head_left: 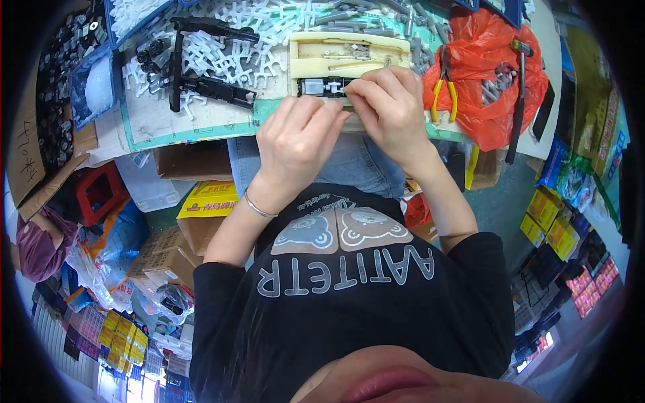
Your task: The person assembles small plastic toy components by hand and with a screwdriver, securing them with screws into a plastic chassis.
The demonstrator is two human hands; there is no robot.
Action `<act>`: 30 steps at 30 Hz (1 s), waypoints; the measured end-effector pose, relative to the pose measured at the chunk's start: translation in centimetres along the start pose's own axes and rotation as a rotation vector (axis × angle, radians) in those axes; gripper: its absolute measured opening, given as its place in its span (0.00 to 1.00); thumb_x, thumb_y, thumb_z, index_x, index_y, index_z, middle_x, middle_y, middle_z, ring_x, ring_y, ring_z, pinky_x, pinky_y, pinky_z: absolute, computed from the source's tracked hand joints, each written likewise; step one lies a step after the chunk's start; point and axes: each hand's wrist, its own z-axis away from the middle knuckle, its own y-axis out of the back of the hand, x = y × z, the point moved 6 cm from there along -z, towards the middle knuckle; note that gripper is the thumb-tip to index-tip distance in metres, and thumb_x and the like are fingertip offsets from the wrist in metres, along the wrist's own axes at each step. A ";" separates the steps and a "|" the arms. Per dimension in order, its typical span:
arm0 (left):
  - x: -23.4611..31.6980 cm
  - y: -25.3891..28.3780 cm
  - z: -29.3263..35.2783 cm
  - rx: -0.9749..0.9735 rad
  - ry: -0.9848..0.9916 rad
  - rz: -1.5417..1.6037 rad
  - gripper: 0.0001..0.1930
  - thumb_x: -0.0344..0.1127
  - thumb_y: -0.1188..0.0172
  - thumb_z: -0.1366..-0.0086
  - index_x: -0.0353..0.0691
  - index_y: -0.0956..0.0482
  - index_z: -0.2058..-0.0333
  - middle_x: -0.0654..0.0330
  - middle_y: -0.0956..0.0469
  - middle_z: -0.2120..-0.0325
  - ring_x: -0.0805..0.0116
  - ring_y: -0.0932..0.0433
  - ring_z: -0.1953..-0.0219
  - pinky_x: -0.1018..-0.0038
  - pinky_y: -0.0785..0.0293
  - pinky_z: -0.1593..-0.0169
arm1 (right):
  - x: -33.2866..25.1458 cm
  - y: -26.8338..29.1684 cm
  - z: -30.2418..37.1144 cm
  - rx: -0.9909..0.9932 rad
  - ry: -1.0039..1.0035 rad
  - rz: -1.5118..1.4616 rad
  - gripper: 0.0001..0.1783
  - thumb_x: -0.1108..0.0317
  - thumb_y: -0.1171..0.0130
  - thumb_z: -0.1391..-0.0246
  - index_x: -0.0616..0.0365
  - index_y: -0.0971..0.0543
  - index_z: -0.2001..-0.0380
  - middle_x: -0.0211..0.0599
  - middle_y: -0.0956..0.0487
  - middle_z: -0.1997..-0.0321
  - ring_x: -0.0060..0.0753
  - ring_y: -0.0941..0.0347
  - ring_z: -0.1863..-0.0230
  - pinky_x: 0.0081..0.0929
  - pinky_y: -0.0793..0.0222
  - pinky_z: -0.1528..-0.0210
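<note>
A cream-coloured fixture block lies on the table in front of me. Along its near side sits a black toy-like housing with a grey block and a small white cross-shaped piece inside. My right hand is at the housing's right end, thumb and fingertips pinched together; what they hold is hidden. At the near edge of the housing is my left hand, its fingers curled and closed, with their tips facing me and their contents out of sight. The fingertips of both hands are close to each other.
Many white forked plastic pieces and black frame parts lie left of the fixture. Grey pins are behind it. Yellow-handled pliers, a red plastic bag and a hammer lie right. Another person's purple sleeve shows far left.
</note>
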 end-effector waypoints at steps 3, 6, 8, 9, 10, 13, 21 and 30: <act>0.6 -1.1 0.9 -0.097 -0.084 -0.160 0.16 0.36 0.35 0.51 0.40 0.21 0.62 0.64 0.33 0.80 0.70 0.31 0.78 0.75 0.36 0.76 | 0.0 0.1 -0.2 -0.022 0.013 -0.005 0.08 0.69 0.37 0.61 0.53 0.22 0.72 0.28 0.25 0.69 0.34 0.31 0.60 0.35 0.40 0.54; 0.9 -1.8 1.8 -0.182 -0.045 -0.232 0.20 0.37 0.36 0.50 0.38 0.22 0.57 0.64 0.33 0.79 0.71 0.32 0.78 0.76 0.35 0.76 | -0.3 0.3 -0.5 -0.061 0.038 -0.016 0.09 0.70 0.38 0.61 0.54 0.22 0.71 0.29 0.25 0.68 0.34 0.30 0.60 0.35 0.41 0.52; 1.3 -2.4 2.2 -0.194 -0.023 -0.252 0.21 0.37 0.36 0.50 0.37 0.23 0.56 0.64 0.33 0.79 0.71 0.31 0.78 0.76 0.35 0.76 | -0.6 0.6 -0.7 -0.086 0.029 -0.003 0.09 0.70 0.38 0.61 0.54 0.22 0.71 0.29 0.25 0.68 0.33 0.30 0.60 0.35 0.41 0.51; 1.3 -2.5 2.4 -0.203 -0.003 -0.275 0.22 0.37 0.37 0.50 0.36 0.24 0.54 0.64 0.33 0.78 0.72 0.31 0.78 0.76 0.35 0.76 | -0.7 0.6 -0.9 -0.109 0.024 0.008 0.08 0.71 0.38 0.61 0.54 0.21 0.71 0.29 0.25 0.68 0.33 0.30 0.60 0.35 0.41 0.50; 1.2 -2.6 2.4 -0.202 -0.002 -0.276 0.22 0.37 0.37 0.50 0.36 0.24 0.54 0.64 0.33 0.78 0.72 0.31 0.78 0.76 0.35 0.76 | -0.8 0.7 -1.0 -0.110 0.026 0.007 0.08 0.71 0.38 0.61 0.54 0.21 0.71 0.29 0.25 0.68 0.33 0.30 0.60 0.35 0.41 0.50; 1.0 -2.3 2.1 -0.143 -0.012 -0.222 0.22 0.36 0.37 0.49 0.35 0.24 0.55 0.64 0.34 0.80 0.71 0.31 0.79 0.76 0.36 0.77 | -0.5 0.7 -1.2 -0.136 0.025 -0.020 0.09 0.72 0.38 0.60 0.56 0.21 0.71 0.30 0.25 0.68 0.35 0.30 0.59 0.36 0.41 0.50; -0.9 -0.3 -0.2 -0.030 -0.045 -0.230 0.12 0.35 0.36 0.49 0.41 0.21 0.64 0.64 0.34 0.84 0.68 0.31 0.83 0.73 0.36 0.79 | 1.6 2.9 -2.3 -0.035 -0.029 -0.201 0.09 0.73 0.39 0.55 0.57 0.20 0.67 0.34 0.23 0.67 0.38 0.30 0.60 0.34 0.36 0.55; -1.8 3.2 -2.3 0.056 -0.036 -0.029 0.09 0.30 0.36 0.51 0.40 0.22 0.69 0.61 0.32 0.83 0.66 0.29 0.82 0.72 0.34 0.79 | 12.4 6.6 -10.5 0.093 -0.080 0.661 0.11 0.61 0.41 0.49 0.48 0.18 0.63 0.38 0.23 0.59 0.44 0.30 0.55 0.40 0.38 0.51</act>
